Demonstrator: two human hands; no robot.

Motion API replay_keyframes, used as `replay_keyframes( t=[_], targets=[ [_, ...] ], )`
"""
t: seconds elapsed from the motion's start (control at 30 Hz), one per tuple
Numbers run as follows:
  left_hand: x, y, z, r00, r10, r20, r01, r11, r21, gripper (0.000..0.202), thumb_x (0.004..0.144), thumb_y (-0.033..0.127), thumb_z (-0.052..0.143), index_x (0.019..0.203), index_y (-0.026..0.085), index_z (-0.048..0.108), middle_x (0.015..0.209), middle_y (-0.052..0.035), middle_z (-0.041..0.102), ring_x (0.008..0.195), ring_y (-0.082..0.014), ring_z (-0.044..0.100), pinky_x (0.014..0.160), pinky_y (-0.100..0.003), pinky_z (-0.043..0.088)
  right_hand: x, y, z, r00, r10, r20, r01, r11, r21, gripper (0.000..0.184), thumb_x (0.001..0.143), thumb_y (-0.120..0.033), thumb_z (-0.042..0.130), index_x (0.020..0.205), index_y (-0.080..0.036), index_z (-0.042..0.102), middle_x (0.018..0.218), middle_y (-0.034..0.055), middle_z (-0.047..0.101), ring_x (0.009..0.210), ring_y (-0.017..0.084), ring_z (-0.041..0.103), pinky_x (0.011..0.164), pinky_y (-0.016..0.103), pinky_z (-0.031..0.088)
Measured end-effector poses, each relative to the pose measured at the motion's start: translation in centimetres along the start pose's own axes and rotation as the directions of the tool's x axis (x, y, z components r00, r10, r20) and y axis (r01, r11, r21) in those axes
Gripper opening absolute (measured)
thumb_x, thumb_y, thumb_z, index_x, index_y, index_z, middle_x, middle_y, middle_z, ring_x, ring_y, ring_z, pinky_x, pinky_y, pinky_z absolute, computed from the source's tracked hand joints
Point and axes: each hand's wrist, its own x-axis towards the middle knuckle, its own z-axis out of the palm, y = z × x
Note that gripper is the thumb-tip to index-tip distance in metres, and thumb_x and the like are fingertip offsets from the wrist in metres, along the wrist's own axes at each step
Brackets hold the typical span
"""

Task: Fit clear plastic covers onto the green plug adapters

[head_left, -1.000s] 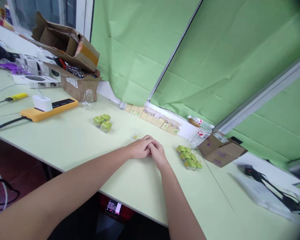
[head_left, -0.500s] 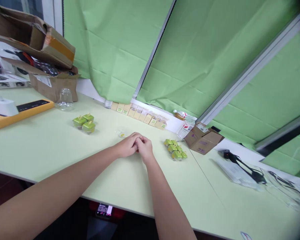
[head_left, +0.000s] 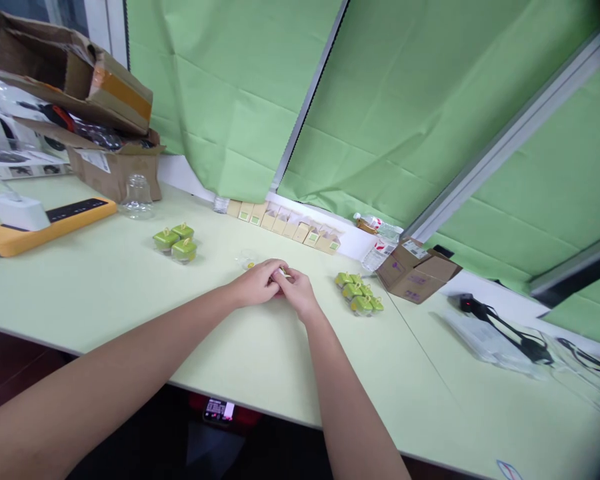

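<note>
My left hand [head_left: 257, 285] and my right hand [head_left: 299, 292] meet over the middle of the table, fingers closed together. Between them is something small, mostly hidden, with only a pale bit showing at the fingertips. Just beyond my left hand lies a small clear plastic piece [head_left: 245, 256] with a yellow spot. To the left sit three small clear boxes with green lids [head_left: 184, 249], each lid with a looped handle. Several more of these green-lidded boxes [head_left: 362, 305] stand grouped to the right of my right hand.
Small tan cartons [head_left: 300, 231] line the wall. A clear jar [head_left: 138, 199], cardboard boxes [head_left: 115, 175] and an orange power strip [head_left: 80, 215] are at left. At right are plastic bottles [head_left: 379, 253], an open carton [head_left: 420, 272], plastic bags [head_left: 490, 343] and black cables [head_left: 515, 337].
My hands have shifted slightly, and the right thumb now lies across the top of the grip near the left fingers. The whole view has moved a little.
</note>
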Motion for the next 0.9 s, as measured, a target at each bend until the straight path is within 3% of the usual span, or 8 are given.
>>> replay_keyframes(
  t=[0.1, 0.2, 0.37, 0.5, 0.67, 0.9],
  targets=[
    [0.0, 0.4, -0.3, 0.999, -0.012, 0.049, 0.013, 1.0, -0.023, 0.044, 0.077, 0.012, 0.048, 0.119, 0.021, 0.057, 0.113, -0.0074, 0.065, 0.096, -0.0209, 0.063, 0.082, -0.032, 0.051, 0.0, 0.3, -0.4, 0.999, 0.019, 0.028, -0.019, 1.0, 0.001, 0.05, 0.067, -0.052, 0.078, 0.101, -0.016, 0.069, 0.072, 0.0046, 0.07, 0.068, 0.022, 0.068, 0.062, 0.036, 0.06],
    [-0.1, 0.5, -0.4, 0.993, -0.062, 0.097, 0.065, 0.997, -0.032, 0.047, 0.077, 0.014, 0.049, 0.123, 0.02, 0.055, 0.105, -0.0069, 0.067, 0.083, -0.019, 0.064, 0.072, -0.03, 0.052, 0.1, 0.4, -0.7, 0.999, -0.007, 0.052, 0.008, 1.0, -0.022, 0.046, 0.068, -0.054, 0.077, 0.093, -0.015, 0.069, 0.071, 0.0042, 0.069, 0.066, 0.02, 0.067, 0.061, 0.035, 0.059],
    [-0.1, 0.4, -0.5, 0.988, -0.113, 0.103, 0.122, 0.989, -0.087, 0.056, 0.078, 0.017, 0.051, 0.134, 0.019, 0.05, 0.114, -0.0091, 0.067, 0.078, -0.0164, 0.064, 0.074, -0.029, 0.051, -0.1, 0.0, -1.1, 0.997, -0.044, 0.064, 0.047, 0.998, -0.034, 0.042, 0.069, -0.054, 0.075, 0.081, -0.015, 0.069, 0.069, 0.002, 0.067, 0.062, 0.015, 0.063, 0.059, 0.029, 0.057],
    [0.2, 0.4, -0.1, 0.981, -0.145, 0.129, 0.169, 0.965, -0.199, 0.052, 0.081, 0.019, 0.05, 0.133, 0.02, 0.05, 0.098, -0.0057, 0.07, 0.069, -0.0146, 0.063, 0.069, -0.027, 0.051, -0.1, -0.4, -1.2, 0.998, -0.055, 0.03, 0.056, 0.998, -0.035, 0.04, 0.068, -0.051, 0.076, 0.081, -0.015, 0.067, 0.059, -0.0015, 0.061, 0.05, 0.01, 0.054, 0.049, 0.023, 0.049],
    [0.6, 0.6, 0.5, 0.992, -0.107, 0.072, 0.124, 0.939, -0.32, 0.046, 0.08, 0.013, 0.045, 0.124, 0.021, 0.053, 0.092, -0.0031, 0.07, 0.071, -0.0153, 0.066, 0.07, -0.028, 0.052, -0.2, -0.6, -0.5, 0.995, -0.097, -0.02, 0.097, 0.995, -0.002, 0.042, 0.067, -0.046, 0.077, 0.095, -0.016, 0.065, 0.057, -0.0047, 0.058, 0.046, 0.009, 0.051, 0.043, 0.022, 0.044],
    [0.5, 1.4, 0.0, 1.0, 0.02, -0.024, -0.025, 0.969, -0.247, 0.052, 0.077, 0.008, 0.045, 0.126, 0.021, 0.052, 0.121, -0.008, 0.062, 0.076, -0.014, 0.066, 0.074, -0.029, 0.054, -0.7, -1.5, 0.4, 0.977, -0.192, -0.091, 0.193, 0.981, 0.005, 0.035, 0.068, -0.037, 0.074, 0.095, -0.018, 0.062, 0.055, -0.0079, 0.053, 0.041, 0.008, 0.046, 0.038, 0.021, 0.038]
  ],
)
